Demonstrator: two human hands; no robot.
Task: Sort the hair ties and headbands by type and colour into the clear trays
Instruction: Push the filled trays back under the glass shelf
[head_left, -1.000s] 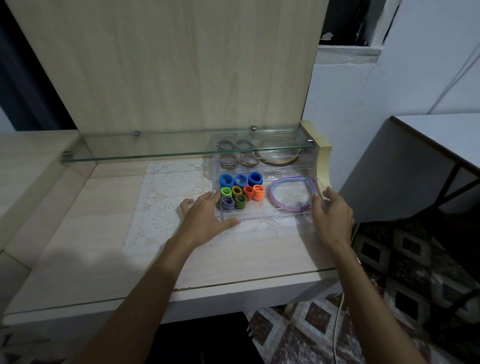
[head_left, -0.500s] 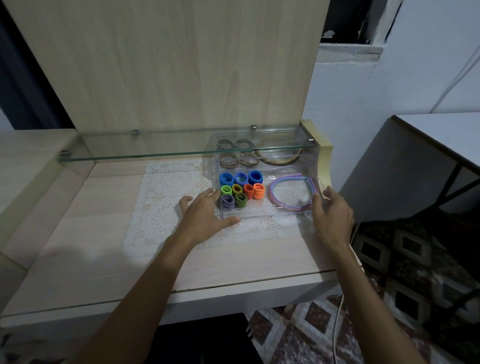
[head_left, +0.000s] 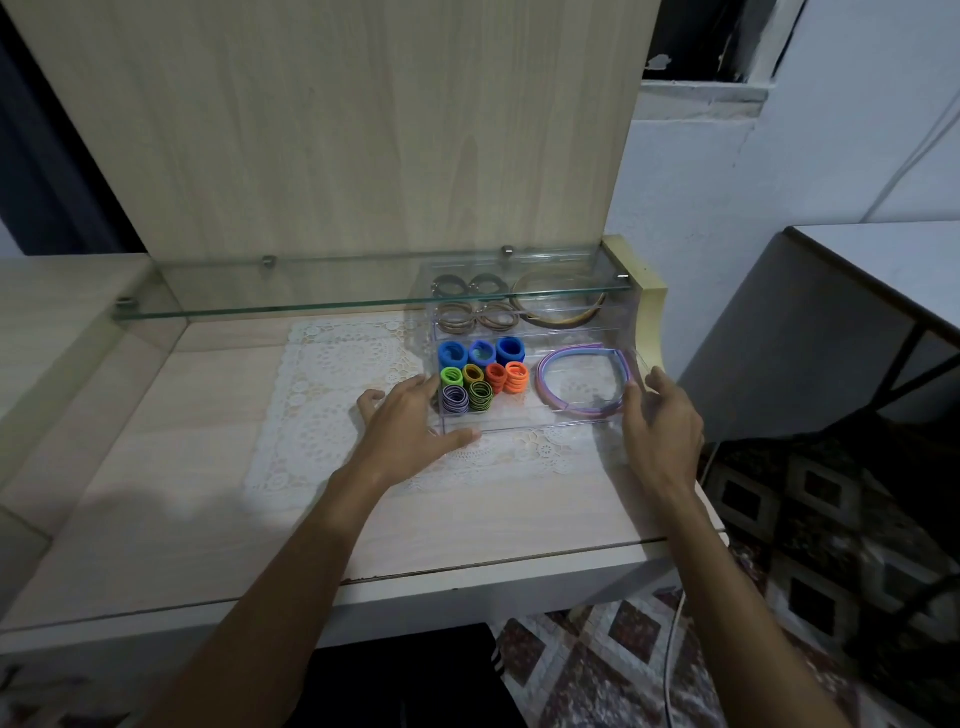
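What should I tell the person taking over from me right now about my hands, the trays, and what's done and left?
Left hand: fingers straight, against the front left corner of the front clear tray. Right hand: at the tray's right side; grip unclear.
Front tray holds blue hair ties, green, orange and purple hair ties in rows, and a purple headband on the right.
Back clear tray, under the glass shelf, holds brown hair ties and a brown headband.
Done: nothing loose is visible on the lace mat.
Left: probably just positioning the front tray.

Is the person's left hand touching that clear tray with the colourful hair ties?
Touching. The head view shows the left hand against the clear tray's left front corner, thumb along its front edge.
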